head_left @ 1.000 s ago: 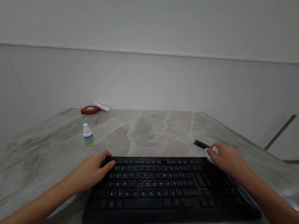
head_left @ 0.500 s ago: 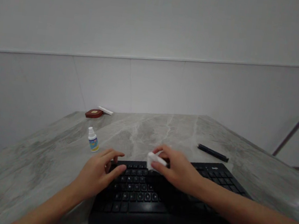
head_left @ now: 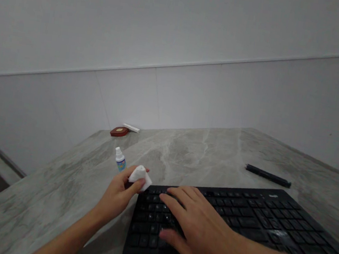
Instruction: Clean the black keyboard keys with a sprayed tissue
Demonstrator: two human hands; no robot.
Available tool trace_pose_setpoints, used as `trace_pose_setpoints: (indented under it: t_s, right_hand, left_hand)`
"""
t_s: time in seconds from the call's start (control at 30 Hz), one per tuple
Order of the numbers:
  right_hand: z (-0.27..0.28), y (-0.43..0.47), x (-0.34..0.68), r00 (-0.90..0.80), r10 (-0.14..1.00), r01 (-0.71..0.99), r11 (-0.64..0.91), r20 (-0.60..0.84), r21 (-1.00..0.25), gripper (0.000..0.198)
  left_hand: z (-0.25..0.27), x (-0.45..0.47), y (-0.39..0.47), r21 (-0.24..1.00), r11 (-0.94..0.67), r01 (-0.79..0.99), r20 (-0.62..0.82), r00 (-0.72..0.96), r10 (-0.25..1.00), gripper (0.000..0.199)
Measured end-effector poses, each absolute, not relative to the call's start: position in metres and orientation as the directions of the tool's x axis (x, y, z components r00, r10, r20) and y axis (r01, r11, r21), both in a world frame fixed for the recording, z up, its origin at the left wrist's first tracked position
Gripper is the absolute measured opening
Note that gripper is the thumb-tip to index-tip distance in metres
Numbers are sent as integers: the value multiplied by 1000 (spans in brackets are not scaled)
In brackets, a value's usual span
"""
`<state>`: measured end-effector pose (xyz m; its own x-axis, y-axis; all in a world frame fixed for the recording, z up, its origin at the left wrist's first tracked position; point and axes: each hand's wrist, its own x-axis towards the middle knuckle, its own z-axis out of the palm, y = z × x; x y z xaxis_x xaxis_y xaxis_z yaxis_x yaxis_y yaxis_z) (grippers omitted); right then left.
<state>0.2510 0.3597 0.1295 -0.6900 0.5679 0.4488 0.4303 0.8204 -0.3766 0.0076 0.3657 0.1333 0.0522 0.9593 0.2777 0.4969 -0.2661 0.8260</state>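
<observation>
A black keyboard [head_left: 247, 223] lies on the table in front of me, with my right forearm across its middle. My left hand [head_left: 123, 191] is closed on a folded white tissue [head_left: 139, 177] at the keyboard's back left corner. My right hand [head_left: 196, 223] lies over the left half of the keys, palm down with its fingers stretched and apart, and I see nothing in it. Just behind my left hand stands a small white bottle [head_left: 120, 159] with a blue label; its lower part is hidden.
A black pen-like stick [head_left: 267, 175] lies behind the keyboard on the right. At the far left of the grey marbled table [head_left: 181, 153] are a reddish-brown case [head_left: 119, 132] and a flat white strip [head_left: 131, 128]. A pale wall [head_left: 185, 96] rises behind the table.
The tissue has passed from my right hand to my left. My right hand has come down onto the keys with fingers spread. The view has tilted, and the keyboard sits further right in it.
</observation>
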Motion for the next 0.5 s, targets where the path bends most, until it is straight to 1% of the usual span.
trace_pose_setpoints:
  t_s: [0.1, 0.17, 0.23, 0.3, 0.33, 0.4, 0.5]
  right_hand:
    - [116, 350, 274, -747, 528, 467, 849, 404, -245, 69]
    - [108, 351, 284, -756, 523, 499, 850, 394, -170, 67]
    - [105, 353, 289, -760, 527, 540, 838, 380, -82, 61]
    - [106, 354, 290, -775, 496, 540, 842, 391, 3, 59]
    - [107, 354, 289, -787, 472, 528, 849, 398, 37, 59]
    - [110, 351, 287, -808, 430, 500, 862, 404, 83, 61]
    - [112, 347, 286, -825, 406, 479, 871, 394, 105, 63]
  left_hand:
    - [145, -4, 367, 720, -289, 631, 335, 48, 941, 30]
    - [152, -13, 367, 576, -346, 741, 359, 151, 921, 23]
    - [156, -21, 367, 397, -413, 820, 293, 313, 903, 20]
    - [158, -25, 366, 276, -465, 842, 192, 425, 884, 20]
    - [158, -26, 366, 250, -479, 841, 157, 453, 877, 21]
    - [156, -25, 366, 243, -497, 833, 111, 486, 867, 23]
    - [153, -21, 365, 259, -492, 831, 53, 496, 867, 21]
